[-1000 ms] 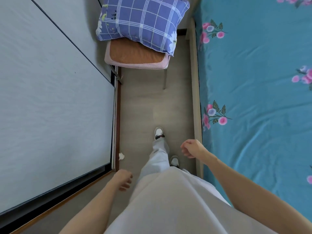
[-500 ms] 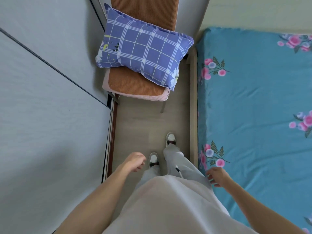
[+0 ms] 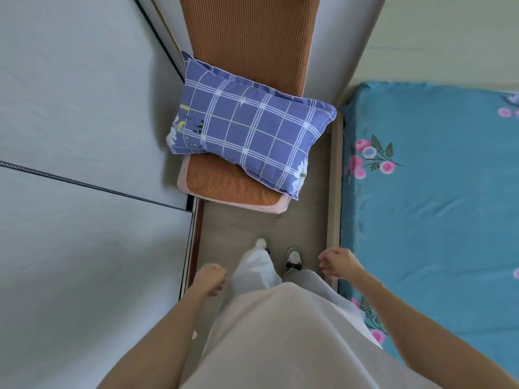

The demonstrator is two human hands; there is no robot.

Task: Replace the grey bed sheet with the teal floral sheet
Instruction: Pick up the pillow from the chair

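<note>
- Two pale grey sliding panels [image 3: 84, 234] fill the left side of the room, one overlapping the other, with a thin dark rail running slantwise between them.
- The person's left hand [image 3: 209, 279] hangs beside the left leg, close to the panel edge; its fingers are loosely curled and hold nothing.
- A chair with a ribbed orange-brown seat pad and backrest [image 3: 247, 40] stands ahead in the narrow aisle, its pad edged in pale pink.
- A rectangular violet-blue pillow with a white check pattern [image 3: 250, 127] lies across that seat, leaning against the backrest, one corner overhanging the front right of the pad.
- The beige wood-look floor [image 3: 306, 223] runs between the panels and the bed; two feet in white shoes stand on it, the legs in loose white trousers [image 3: 258, 270].
- The right hand [image 3: 338, 262] hovers above the light wooden bed rail [image 3: 334, 192], fingers relaxed and slightly bent, gripping nothing and not touching the cloth.
- The teal sheet printed with pink flowers and dark leaves [image 3: 438, 206] lies spread flat over the mattress on the right, covering it to the near edge and head corner, with a few soft creases.
</note>
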